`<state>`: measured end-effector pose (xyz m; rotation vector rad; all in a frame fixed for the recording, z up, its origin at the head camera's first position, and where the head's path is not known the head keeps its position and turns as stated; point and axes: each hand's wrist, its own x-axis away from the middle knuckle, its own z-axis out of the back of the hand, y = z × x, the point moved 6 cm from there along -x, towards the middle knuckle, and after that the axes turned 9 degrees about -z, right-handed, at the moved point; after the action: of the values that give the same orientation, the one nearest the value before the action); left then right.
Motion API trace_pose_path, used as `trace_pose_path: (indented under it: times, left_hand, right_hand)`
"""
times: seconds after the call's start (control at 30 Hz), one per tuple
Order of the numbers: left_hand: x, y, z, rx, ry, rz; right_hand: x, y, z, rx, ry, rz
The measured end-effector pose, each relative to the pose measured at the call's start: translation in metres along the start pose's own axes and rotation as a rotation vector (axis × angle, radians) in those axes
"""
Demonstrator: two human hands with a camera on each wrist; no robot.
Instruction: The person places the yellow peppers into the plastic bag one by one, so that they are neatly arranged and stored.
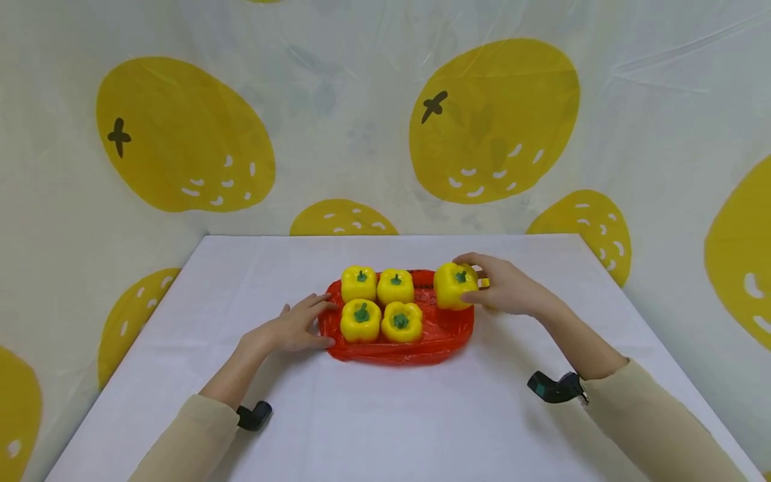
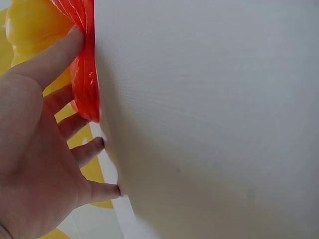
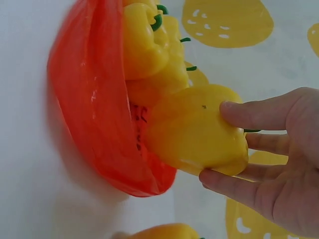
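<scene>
A red plastic bag (image 1: pixel 442 341) lies spread with its rim raised. Several yellow bell peppers (image 1: pixel 359 320) stand in two rows in its left and middle part, green stems up. My right hand (image 1: pixel 512 288) grips another yellow bell pepper (image 3: pixel 199 129) over the bag's right end, thumb on one side and fingers on the other. In the right wrist view the held pepper tilts, its lower end inside the rim. My left hand (image 1: pixel 298 325) lies at the bag's left edge with fingers spread. In the left wrist view its thumb (image 2: pixel 60 55) touches the red plastic.
One more yellow pepper (image 3: pixel 167 231) sits outside the bag, mostly hidden behind my right hand in the head view. Everything stands on a white-covered table (image 1: pixel 373 415). A pale curtain (image 1: pixel 343 100) with large yellow fruit prints surrounds it at the back and sides.
</scene>
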<state>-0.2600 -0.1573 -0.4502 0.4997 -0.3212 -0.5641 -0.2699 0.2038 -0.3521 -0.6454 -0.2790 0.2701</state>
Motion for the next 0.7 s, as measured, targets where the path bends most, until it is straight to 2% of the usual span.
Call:
trace_pose_path:
  times: [0.2, 0.5, 0.7]
  left_hand:
    - [0.000, -0.001, -0.001, -0.007, 0.005, -0.018]
    - [-0.001, -0.003, -0.003, -0.004, 0.005, 0.001]
    - [-0.002, -0.005, -0.003, -0.009, 0.006, 0.007]
  right_hand:
    - [-0.012, -0.003, -0.012, 0.012, -0.025, -0.012]
    - [-0.029, 0.002, -0.027, -0.017, -0.066, -0.039]
    - [-0.039, 0.004, -0.036, -0.005, -0.062, -0.041]
